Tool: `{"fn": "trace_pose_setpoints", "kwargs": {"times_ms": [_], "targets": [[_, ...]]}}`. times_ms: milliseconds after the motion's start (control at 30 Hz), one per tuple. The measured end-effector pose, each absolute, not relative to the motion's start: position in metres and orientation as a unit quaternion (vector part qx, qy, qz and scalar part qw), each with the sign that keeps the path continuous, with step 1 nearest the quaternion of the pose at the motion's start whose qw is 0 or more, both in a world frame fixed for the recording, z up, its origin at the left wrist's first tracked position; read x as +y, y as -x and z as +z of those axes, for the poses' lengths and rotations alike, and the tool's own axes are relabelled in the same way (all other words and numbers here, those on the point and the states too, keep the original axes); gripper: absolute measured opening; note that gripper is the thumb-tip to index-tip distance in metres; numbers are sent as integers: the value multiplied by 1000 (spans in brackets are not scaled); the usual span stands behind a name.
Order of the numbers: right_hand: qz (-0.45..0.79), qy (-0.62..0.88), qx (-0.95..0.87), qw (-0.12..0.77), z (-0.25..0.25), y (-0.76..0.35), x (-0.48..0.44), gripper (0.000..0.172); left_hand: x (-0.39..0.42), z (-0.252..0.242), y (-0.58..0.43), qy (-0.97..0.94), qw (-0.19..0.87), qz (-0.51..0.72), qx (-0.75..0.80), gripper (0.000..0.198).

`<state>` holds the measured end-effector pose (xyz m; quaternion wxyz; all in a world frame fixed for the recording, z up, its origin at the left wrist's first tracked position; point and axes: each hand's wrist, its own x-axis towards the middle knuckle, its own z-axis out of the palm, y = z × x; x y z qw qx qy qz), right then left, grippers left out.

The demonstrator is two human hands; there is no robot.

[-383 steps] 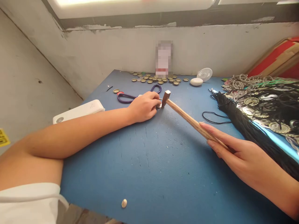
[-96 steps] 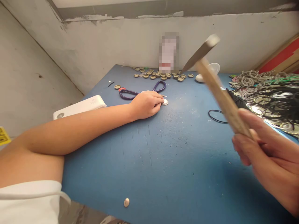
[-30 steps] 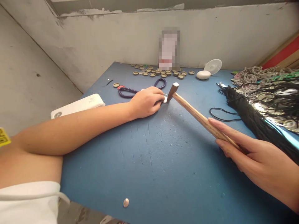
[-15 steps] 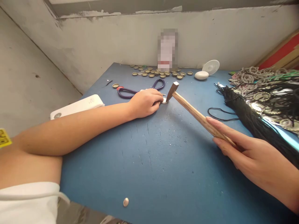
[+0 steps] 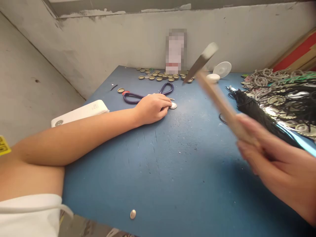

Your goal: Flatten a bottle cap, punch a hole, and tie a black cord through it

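My right hand (image 5: 274, 161) grips the wooden handle of a hammer (image 5: 222, 102), raised above the table and smeared by motion. On the blue surface, a silvery bottle cap (image 5: 173, 105) lies under the fingertips of my left hand (image 5: 154, 108). The left fingers are curled together and pinch or press the cap's near edge; what else may be under them is hidden. Scissors with dark purple handles (image 5: 133, 97) lie just behind my left hand, partly covered by it, with a blade tip showing past the knuckles.
Several bottle caps (image 5: 159, 79) are scattered along the wall, near a pixelated upright object (image 5: 175, 51). A white power bank (image 5: 80, 113) rests behind my left forearm. Black cords (image 5: 259, 108) with shiny caps pile up at right. A small pale bead-like piece (image 5: 133, 214) sits near the front edge.
The hammer has swung up and back, away from the bottle cap, which now shows more fully. My left hand stays in place.
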<state>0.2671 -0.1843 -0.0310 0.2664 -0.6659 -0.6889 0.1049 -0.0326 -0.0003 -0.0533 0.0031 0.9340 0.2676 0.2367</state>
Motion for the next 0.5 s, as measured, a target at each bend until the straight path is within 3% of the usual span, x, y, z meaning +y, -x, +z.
{"fn": "trace_pose_setpoints", "kwargs": {"times_ms": [267, 500], "targets": [[156, 652, -695, 262, -26, -259, -174, 58, -4, -50, 32, -930, -20, 233, 284, 30], [114, 676, -596, 418, -23, -253, -189, 65, -1, -54, 34, -933, -1, 244, 264, 33]]}}
